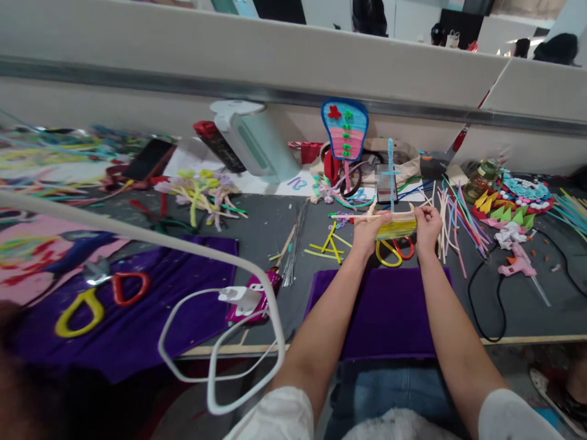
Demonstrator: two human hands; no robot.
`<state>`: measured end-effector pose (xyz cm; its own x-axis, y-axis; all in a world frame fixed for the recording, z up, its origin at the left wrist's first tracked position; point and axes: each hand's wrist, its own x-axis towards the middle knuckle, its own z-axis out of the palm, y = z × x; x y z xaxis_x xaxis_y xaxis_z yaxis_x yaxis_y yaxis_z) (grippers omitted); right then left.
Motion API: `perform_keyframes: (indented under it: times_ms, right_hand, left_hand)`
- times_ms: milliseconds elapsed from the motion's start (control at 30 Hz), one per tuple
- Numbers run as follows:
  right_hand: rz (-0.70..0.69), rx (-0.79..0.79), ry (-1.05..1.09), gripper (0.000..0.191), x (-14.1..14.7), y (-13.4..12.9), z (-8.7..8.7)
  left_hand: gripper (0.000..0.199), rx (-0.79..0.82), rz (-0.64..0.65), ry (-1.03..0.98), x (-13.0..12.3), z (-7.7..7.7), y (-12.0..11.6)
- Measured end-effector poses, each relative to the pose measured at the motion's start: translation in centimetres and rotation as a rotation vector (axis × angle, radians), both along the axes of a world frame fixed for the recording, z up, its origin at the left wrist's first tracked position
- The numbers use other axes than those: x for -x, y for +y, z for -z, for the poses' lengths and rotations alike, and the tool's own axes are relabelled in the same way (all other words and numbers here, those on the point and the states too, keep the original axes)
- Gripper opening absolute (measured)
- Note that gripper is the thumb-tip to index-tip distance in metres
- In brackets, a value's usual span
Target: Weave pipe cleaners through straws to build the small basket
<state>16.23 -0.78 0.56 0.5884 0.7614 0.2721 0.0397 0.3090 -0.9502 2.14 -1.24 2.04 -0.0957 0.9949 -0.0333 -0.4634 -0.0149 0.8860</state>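
Both hands hold a flat panel of yellow and cream pipe cleaners [397, 229] above the table. My left hand [368, 231] grips its left end, where a pale stem sticks out to the left. At the right end, my right hand [428, 227] pinches the cream upper edge. A light blue pipe-cleaner stem [390, 159] with a crosspiece rises upright just beyond the panel; whether it joins the panel I cannot tell. Just below the panel lie the yellow and red handles of scissors [391, 253]. Loose yellow pipe-cleaner pieces [330, 244] are left of my left hand.
A pink glue gun [520, 263] with a black cord lies right. A blue-and-pink fan-shaped craft [345, 131] and a pale green kettle [261, 140] stand behind. Left are more scissors [82, 315] on purple cloth, a white cable [257, 263] and a power strip [268, 287].
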Motion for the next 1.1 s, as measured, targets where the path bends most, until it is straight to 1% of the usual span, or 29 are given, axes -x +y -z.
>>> perform_keyframes:
  times_ms: [100, 200, 333, 533, 667, 833, 900, 1000, 1100]
  right_hand:
    - [0.015, 0.015, -0.152, 0.029, -0.3, -0.5, -0.5]
    - [0.018, 0.043, -0.256, 0.034, -0.4, -0.8, -0.9]
    - [-0.025, 0.063, -0.311, 0.035, -0.5, -0.9, -1.1]
    - [-0.119, 0.007, -0.366, 0.024, -1.4, -1.1, -1.2]
    - [-0.204, 0.0, -0.339, 0.021, -2.0, -1.2, -1.5]
    - [-0.415, 0.035, -0.12, 0.024, -2.5, -1.2, -1.6]
    - [-0.48, 0.038, -0.062, 0.023, -2.7, -1.2, -1.7]
    - [-0.526, 0.033, -0.034, 0.022, -2.8, -1.3, -1.9]
    - [-0.526, 0.029, -0.041, 0.022, -2.8, -1.2, -1.8]
  left_hand:
    - [0.031, -0.042, -0.028, 0.063, 0.0, -0.1, -0.1]
    - [0.027, -0.088, -0.045, 0.139, 0.0, -0.1, -0.1]
    - [0.024, -0.111, -0.046, 0.203, 0.2, -0.4, -0.2]
    - [0.026, -0.08, 0.001, 0.191, 0.9, -0.5, -0.1]
    - [0.029, -0.05, 0.045, 0.153, 1.4, -0.3, 0.3]
    - [0.031, 0.024, 0.112, 0.061, 2.0, 0.1, 1.0]
    - [0.032, 0.05, 0.122, 0.031, 2.2, 0.2, 1.2]
    - [0.034, 0.075, 0.116, -0.005, 2.3, 0.2, 1.3]
    - [0.034, 0.081, 0.134, -0.019, 2.3, 0.2, 1.3]
